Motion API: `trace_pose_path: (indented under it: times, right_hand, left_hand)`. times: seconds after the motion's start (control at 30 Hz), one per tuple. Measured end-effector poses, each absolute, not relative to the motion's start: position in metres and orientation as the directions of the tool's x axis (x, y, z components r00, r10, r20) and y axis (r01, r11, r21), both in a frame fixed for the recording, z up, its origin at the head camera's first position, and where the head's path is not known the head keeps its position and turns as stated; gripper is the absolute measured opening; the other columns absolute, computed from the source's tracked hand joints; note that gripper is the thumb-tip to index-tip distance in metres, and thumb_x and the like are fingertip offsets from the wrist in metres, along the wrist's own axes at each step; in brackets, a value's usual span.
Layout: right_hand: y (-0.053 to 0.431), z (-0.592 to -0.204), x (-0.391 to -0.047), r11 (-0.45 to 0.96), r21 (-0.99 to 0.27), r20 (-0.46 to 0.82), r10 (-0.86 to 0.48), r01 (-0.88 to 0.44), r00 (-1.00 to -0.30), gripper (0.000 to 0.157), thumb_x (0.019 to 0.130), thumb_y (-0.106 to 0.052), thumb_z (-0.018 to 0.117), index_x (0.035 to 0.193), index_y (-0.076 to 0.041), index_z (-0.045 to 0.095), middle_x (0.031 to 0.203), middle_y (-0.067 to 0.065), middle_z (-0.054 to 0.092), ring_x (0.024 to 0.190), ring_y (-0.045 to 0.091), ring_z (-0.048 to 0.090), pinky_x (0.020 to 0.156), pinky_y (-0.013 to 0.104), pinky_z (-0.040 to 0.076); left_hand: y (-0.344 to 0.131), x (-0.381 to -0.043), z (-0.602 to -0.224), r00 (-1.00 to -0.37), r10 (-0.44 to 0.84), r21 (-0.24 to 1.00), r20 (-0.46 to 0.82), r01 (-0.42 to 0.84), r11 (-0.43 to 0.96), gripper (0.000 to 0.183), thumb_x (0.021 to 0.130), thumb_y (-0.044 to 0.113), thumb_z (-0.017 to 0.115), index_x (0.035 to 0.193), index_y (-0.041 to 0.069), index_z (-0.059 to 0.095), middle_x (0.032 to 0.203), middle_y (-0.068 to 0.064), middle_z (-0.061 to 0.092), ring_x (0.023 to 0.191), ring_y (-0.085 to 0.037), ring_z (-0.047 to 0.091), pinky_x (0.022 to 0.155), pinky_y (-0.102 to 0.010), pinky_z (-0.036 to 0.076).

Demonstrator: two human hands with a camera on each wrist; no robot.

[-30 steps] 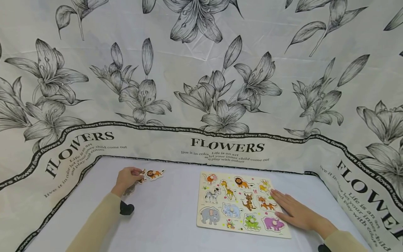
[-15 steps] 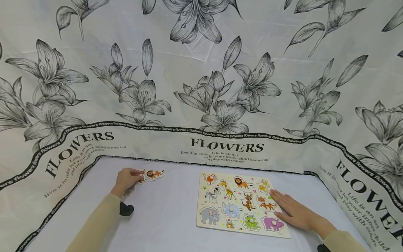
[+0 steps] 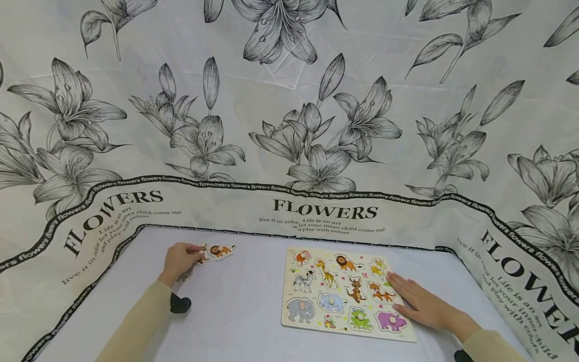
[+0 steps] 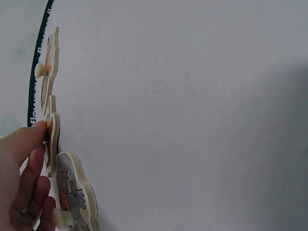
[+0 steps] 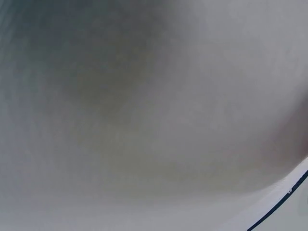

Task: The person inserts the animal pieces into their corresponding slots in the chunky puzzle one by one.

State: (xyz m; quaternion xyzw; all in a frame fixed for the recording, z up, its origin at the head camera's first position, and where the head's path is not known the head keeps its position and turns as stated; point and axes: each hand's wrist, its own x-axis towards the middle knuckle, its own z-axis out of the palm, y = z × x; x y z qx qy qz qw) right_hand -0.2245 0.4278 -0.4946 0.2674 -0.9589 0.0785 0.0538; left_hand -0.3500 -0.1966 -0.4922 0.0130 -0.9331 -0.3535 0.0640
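Two hands: left hand (image 3: 180,260) on loose piece (image 3: 202,259), right hand (image 3: 422,304) on board (image 3: 289,322)

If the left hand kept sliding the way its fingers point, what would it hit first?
Probably the loose orange lion-shaped wooden puzzle piece, just past the small piece the left hand pinches; depth between them is unclear.

The white, lily-printed cloth backdrop (image 3: 289,125) reads "FLOWERS" thrice beyond both hands, with "Life is an art, let your inner child come out" beneath.
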Motion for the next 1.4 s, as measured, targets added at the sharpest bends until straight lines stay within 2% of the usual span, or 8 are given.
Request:
trace_pose_path:
  times: [0.33, 0.67, 0.83, 1.2, 1.4]
  right_hand:
    - [0.429, -0.496, -0.227, 0.843, -0.131, 0.140, -0.506, -0.522, -0.851, 0.065, 0.097, -0.040, 0.051, 0.147, -0.001, 0.034, 0.149, 0.024, 0.037, 0.133, -0.023, -0.014, 0.103, 0.000, -0.012]
    - [0.427, -0.493, -0.225, 0.852, -0.153, 0.117, -0.487, -0.500, -0.866, 0.066, 0.097, -0.041, 0.050, 0.147, -0.001, 0.032, 0.150, 0.024, 0.035, 0.129, -0.026, -0.016, 0.102, -0.001, -0.013]
    - [0.427, -0.492, -0.224, 0.841, -0.128, 0.132, -0.511, -0.526, -0.849, 0.065, 0.098, -0.039, 0.050, 0.148, -0.002, 0.032, 0.149, 0.025, 0.037, 0.130, -0.025, -0.017, 0.102, -0.001, -0.013]
    - [0.428, -0.494, -0.224, 0.837, -0.134, 0.141, -0.514, -0.531, -0.846, 0.065, 0.098, -0.038, 0.051, 0.147, 0.000, 0.034, 0.149, 0.026, 0.036, 0.131, -0.024, -0.016, 0.103, -0.001, -0.013]
    - [0.426, -0.493, -0.224, 0.839, -0.132, 0.145, -0.511, -0.528, -0.848, 0.065, 0.097, -0.038, 0.052, 0.146, 0.000, 0.034, 0.148, 0.026, 0.037, 0.130, -0.024, -0.016, 0.103, -0.001, -0.012]
  left_hand:
    - [-0.199, -0.343, -0.489, -0.984, -0.085, 0.648, 0.159, 0.039, 0.761, 0.023, 0.083, 0.018, 0.073, 0.098, 0.001, 0.074, 0.089, -0.015, 0.073, 0.073, -0.020, 0.062, 0.062, -0.028, 0.043]
    - [-0.185, -0.336, -0.485, -0.980, -0.102, 0.654, 0.173, 0.037, 0.755, 0.024, 0.084, 0.020, 0.073, 0.101, 0.004, 0.074, 0.091, -0.013, 0.073, 0.073, -0.017, 0.061, 0.060, -0.025, 0.042]
    - [-0.176, -0.330, -0.481, -0.979, -0.105, 0.666, 0.173, 0.038, 0.745, 0.023, 0.083, 0.019, 0.074, 0.101, 0.005, 0.074, 0.092, -0.013, 0.073, 0.073, -0.017, 0.059, 0.060, -0.025, 0.041]
    - [-0.154, -0.319, -0.479, -0.981, -0.080, 0.704, 0.179, 0.071, 0.707, 0.018, 0.078, 0.017, 0.077, 0.093, 0.006, 0.077, 0.078, -0.005, 0.073, 0.068, -0.013, 0.058, 0.059, -0.026, 0.040]
    - [-0.139, -0.314, -0.480, -0.979, -0.029, 0.700, 0.204, 0.125, 0.704, 0.017, 0.078, 0.017, 0.078, 0.091, 0.008, 0.077, 0.080, -0.004, 0.073, 0.068, -0.011, 0.059, 0.059, -0.025, 0.041]
